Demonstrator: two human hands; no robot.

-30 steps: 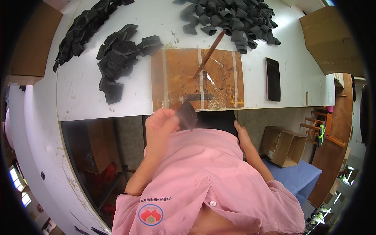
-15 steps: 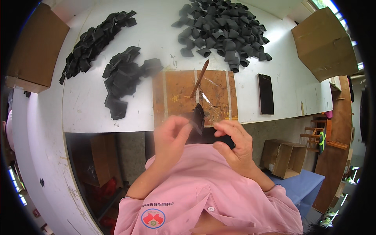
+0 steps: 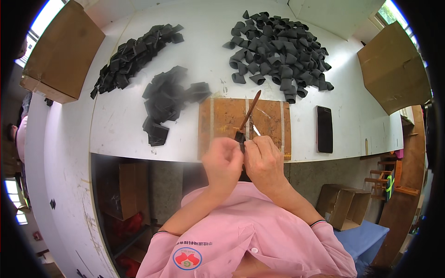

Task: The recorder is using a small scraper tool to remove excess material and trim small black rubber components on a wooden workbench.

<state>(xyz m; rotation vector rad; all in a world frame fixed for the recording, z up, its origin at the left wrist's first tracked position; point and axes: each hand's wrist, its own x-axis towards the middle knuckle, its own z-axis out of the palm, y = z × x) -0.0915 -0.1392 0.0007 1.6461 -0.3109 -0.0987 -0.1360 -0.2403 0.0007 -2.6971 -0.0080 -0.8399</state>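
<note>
A small black piece of material (image 3: 240, 137) is pinched between my two hands at the near edge of a worn brown board (image 3: 222, 120). My left hand (image 3: 223, 162) is closed with its fingertips against the left side of the piece, slightly smeared by motion. From the right, my right hand (image 3: 265, 160) grips it with thumb and fingers pressed together. Most of the piece is hidden by the fingers. Just beyond it, a brown pointed stick (image 3: 251, 109) rises at a slant over the board. Beside the stick lies a thin shiny strip (image 3: 257, 130).
Flat black pieces lie in two heaps (image 3: 162, 95) (image 3: 132, 55) at left. Many rolled, tube-like black pieces (image 3: 282, 51) are piled at the far right. A phone (image 3: 324, 129) rests right of the board. Cardboard boxes (image 3: 65, 51) (image 3: 394, 67) flank the white table (image 3: 120, 134).
My hands have come together round the black piece, which now sits upright near the stick's lower end. Before, the left hand held it and the right was apart with curled fingers. The view has shifted.
</note>
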